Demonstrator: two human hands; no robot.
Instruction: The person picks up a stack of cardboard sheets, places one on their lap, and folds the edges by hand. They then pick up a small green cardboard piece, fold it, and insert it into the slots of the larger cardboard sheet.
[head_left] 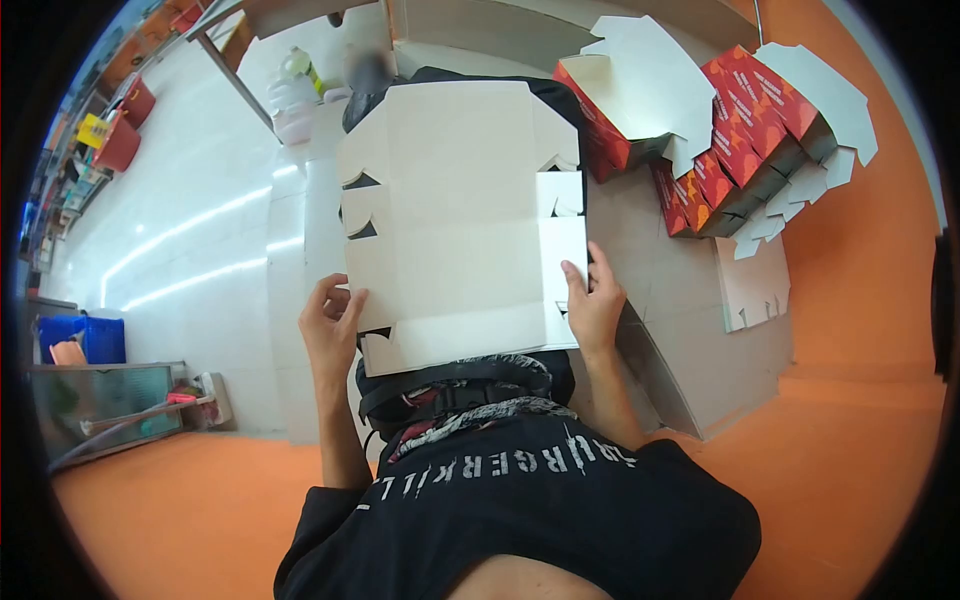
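Observation:
A flat, die-cut cardboard box blank (465, 200) lies across my lap with its plain pale side up; its lower edge looks layered. Slots and tabs run along both of its sides. My left hand (332, 315) grips the blank's left edge near the lower corner, thumb against the border. On the opposite edge my right hand (597, 300) pinches the folded side strip, its thumb on top and fingers at the rim. Part of the fingers is hidden.
To my right stand a folded red box (590, 110) with a raised white lid and a nested row of red boxes (750, 130). Another flat blank (755, 285) leans below them. Bottles (295, 95), a blue crate (85, 340) and red bins (120, 140) are on the left.

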